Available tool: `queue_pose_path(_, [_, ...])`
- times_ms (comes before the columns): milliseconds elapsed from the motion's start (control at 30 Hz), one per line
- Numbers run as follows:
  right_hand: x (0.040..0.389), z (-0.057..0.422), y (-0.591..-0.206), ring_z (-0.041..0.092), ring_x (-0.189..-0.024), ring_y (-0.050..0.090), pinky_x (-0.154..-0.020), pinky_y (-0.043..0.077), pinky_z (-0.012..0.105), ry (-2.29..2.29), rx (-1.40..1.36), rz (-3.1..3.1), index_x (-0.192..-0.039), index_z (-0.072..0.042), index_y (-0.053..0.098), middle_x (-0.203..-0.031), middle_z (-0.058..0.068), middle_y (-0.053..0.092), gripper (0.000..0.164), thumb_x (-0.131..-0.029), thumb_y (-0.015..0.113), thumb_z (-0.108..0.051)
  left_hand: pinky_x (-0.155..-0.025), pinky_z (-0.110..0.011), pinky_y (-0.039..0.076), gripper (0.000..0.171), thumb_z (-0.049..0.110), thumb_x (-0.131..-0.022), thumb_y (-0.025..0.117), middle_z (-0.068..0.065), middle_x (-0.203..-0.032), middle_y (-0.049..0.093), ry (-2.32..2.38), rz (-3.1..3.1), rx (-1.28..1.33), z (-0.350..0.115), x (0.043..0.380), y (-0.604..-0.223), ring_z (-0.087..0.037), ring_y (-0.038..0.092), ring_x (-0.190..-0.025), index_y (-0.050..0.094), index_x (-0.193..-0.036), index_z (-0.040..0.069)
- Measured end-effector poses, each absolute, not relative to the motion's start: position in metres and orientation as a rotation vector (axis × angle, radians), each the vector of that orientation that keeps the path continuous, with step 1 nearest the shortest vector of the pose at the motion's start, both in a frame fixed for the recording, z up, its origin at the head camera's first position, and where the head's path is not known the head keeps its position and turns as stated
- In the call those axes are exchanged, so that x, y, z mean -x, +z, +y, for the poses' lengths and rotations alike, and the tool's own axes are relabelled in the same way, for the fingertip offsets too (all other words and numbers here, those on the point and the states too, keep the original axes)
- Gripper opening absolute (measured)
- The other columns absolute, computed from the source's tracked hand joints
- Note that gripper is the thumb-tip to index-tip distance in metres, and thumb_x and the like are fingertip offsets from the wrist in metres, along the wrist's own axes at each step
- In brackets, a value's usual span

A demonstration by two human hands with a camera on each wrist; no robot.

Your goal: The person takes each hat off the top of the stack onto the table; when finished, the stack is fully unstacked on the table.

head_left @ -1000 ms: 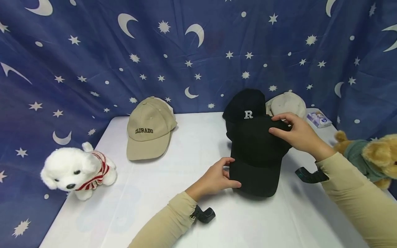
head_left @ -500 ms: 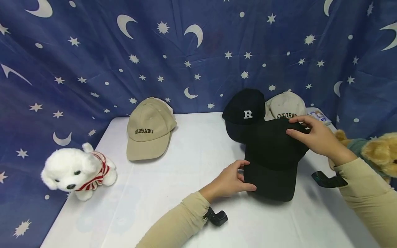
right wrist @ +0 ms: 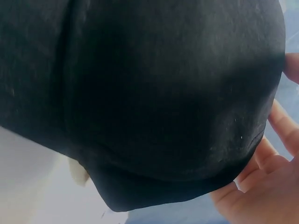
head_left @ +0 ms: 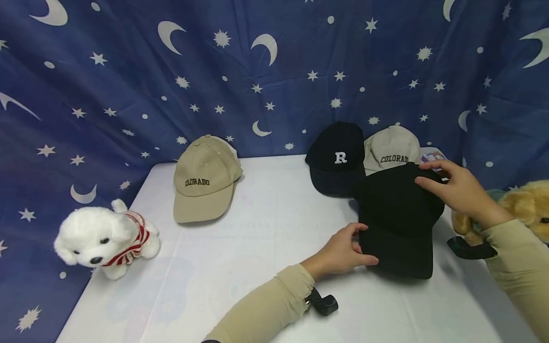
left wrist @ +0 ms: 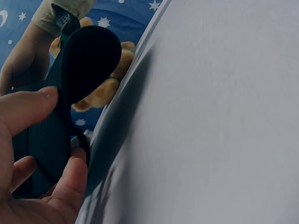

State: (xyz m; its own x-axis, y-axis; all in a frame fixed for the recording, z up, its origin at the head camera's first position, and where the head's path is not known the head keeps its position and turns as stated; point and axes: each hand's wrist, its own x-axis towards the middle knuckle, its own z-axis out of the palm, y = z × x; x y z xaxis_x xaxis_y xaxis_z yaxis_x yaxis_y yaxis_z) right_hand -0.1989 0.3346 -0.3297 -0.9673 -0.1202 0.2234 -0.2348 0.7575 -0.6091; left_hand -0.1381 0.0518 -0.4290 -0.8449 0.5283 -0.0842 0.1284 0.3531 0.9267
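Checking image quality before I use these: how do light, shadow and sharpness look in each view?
Head: fairly even light, lettering on the tan cap readable, the black cap nearly without detail; left wrist: dim, a long soft-edged shadow on the white table; right wrist: the black cap dark in its middle, the lower-left corner pale and washed out.

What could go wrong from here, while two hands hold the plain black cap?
In the head view the plain black cap slightly overlaps the R cap, so it might push that cap if they touch. The right hand looks close to the brown plush toy and could knock it.
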Motion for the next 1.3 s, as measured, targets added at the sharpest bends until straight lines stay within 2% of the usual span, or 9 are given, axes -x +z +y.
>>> queue_pose_path(67, [0.200,0.339,-0.331,0.016,-0.104,0.052,-0.073,0.036,0.016,0.991,-0.266,-2.784,-0.129,0.001,0.059,-0.136,0.028,0.052,0.044,-0.096,0.069,-0.027,-0.081,-0.016,0.043,0.070,0.020,-0.080,0.086,0.009,-0.072,0.058,1.491,2.272,-0.573,0.059,0.138,-0.430,0.002,0.054,-0.075,0.051,-0.139,0.015])
queue_pose_path(133, [0.202,0.343,-0.332,0.010,-0.100,0.049,-0.071,0.036,0.015,0.976,-0.239,-2.797,-0.129,-0.001,0.060,-0.135,0.028,0.053,0.044,-0.096,0.068,-0.029,-0.084,-0.015,0.042,0.069,0.020,-0.080,0.086,0.009,-0.073,0.058,1.493,2.281,-0.573,0.067,0.138,-0.432,0.002,0.054,-0.072,0.051,-0.138,0.015])
queue_pose_path(300, [0.206,0.349,-0.335,0.029,-0.105,0.051,-0.070,0.037,0.019,0.971,-0.200,-2.823,-0.130,0.000,0.059,-0.132,0.030,0.054,0.046,-0.097,0.066,-0.031,-0.082,-0.014,0.042,0.066,0.016,-0.078,0.087,0.010,-0.085,0.057,1.523,2.276,-0.537,0.082,0.138,-0.436,0.003,0.057,-0.067,0.053,-0.135,0.015])
queue_pose_path(467, [0.208,0.353,-0.340,0.013,-0.099,0.051,-0.068,0.038,0.015,0.986,-0.148,-2.827,-0.131,0.000,0.059,-0.131,0.029,0.055,0.047,-0.097,0.066,-0.034,-0.076,-0.014,0.044,0.069,0.012,-0.076,0.087,0.010,-0.099,0.053,1.549,2.279,-0.481,0.092,0.139,-0.439,0.003,0.057,-0.065,0.054,-0.136,0.016])
queue_pose_path(533, [0.209,0.354,-0.341,0.016,-0.101,0.052,-0.068,0.037,0.015,1.001,-0.135,-2.824,-0.131,0.001,0.059,-0.132,0.029,0.055,0.049,-0.097,0.066,-0.034,-0.074,-0.014,0.044,0.071,0.012,-0.076,0.086,0.010,-0.097,0.053,1.550,2.296,-0.473,0.095,0.139,-0.440,0.003,0.056,-0.065,0.054,-0.139,0.016])
queue_pose_path(700, [0.210,0.356,-0.339,0.045,-0.114,0.048,-0.074,0.036,0.026,1.010,-0.114,-2.830,-0.132,0.001,0.058,-0.135,0.032,0.051,0.053,-0.098,0.064,-0.038,-0.072,-0.015,0.042,0.070,0.015,-0.077,0.086,0.009,-0.079,0.053,1.520,2.381,-0.467,0.101,0.140,-0.438,0.002,0.050,-0.070,0.056,-0.140,0.018])
queue_pose_path(967, [0.213,0.361,-0.340,0.049,-0.121,0.045,-0.081,0.039,0.037,1.016,-0.089,-2.868,-0.133,0.001,0.056,-0.138,0.033,0.048,0.055,-0.098,0.064,-0.040,-0.072,-0.013,0.042,0.064,0.019,-0.077,0.086,0.012,-0.068,0.056,1.429,2.442,-0.474,0.108,0.142,-0.436,0.003,0.051,-0.072,0.060,-0.136,0.018])
queue_pose_path(1133, [0.215,0.361,-0.339,0.053,-0.121,0.042,-0.088,0.038,0.060,1.012,-0.096,-2.884,-0.134,0.003,0.056,-0.139,0.036,0.045,0.056,-0.098,0.064,-0.039,-0.073,-0.014,0.044,0.062,0.023,-0.078,0.086,0.009,-0.085,0.061,1.364,2.466,-0.472,0.111,0.143,-0.432,0.002,0.054,-0.079,0.061,-0.135,0.021])
queue_pose_path(1300, [0.220,0.360,-0.339,0.051,-0.117,0.045,-0.085,0.038,0.056,0.987,-0.110,-2.891,-0.132,0.004,0.057,-0.137,0.036,0.047,0.055,-0.097,0.065,-0.038,-0.078,-0.016,0.046,0.061,0.025,-0.078,0.086,0.008,-0.101,0.065,1.342,2.441,-0.433,0.113,0.144,-0.429,0.003,0.057,-0.090,0.062,-0.134,0.024])
